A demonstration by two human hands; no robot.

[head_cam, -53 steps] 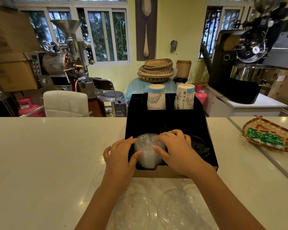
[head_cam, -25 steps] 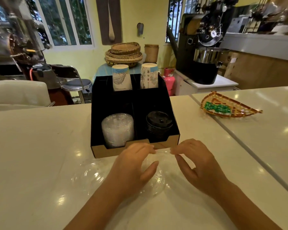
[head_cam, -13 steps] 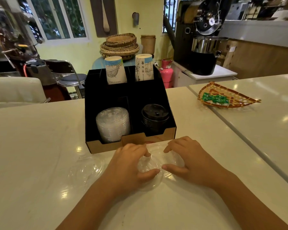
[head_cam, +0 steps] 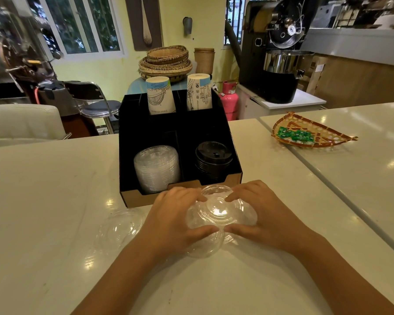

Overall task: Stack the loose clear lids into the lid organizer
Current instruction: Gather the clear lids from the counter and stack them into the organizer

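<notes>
A black cardboard lid organizer (head_cam: 236, 176) stands on the white counter ahead of me. Its front left compartment holds a stack of clear lids (head_cam: 156, 168); the front right one holds black lids (head_cam: 213, 159). Just in front of the organizer, my left hand (head_cam: 175, 221) and my right hand (head_cam: 266, 214) grip a clear domed lid (head_cam: 218, 211) from both sides, raised a little off the counter. Another clear lid (head_cam: 205, 248) lies beneath it, partly hidden by my hands. One more loose clear lid (head_cam: 118, 230) rests on the counter to the left.
Two paper cup stacks (head_cam: 160, 98) stand in the organizer's rear slots. A woven tray (head_cam: 341, 137) with green packets (head_cam: 293, 134) sits on the counter at the right. A seam (head_cam: 305, 164) runs between two counter slabs on the right.
My hands left the organizer's clear-lid compartment, came back to the counter in front of it, closed around a loose clear lid and lifted it slightly.
</notes>
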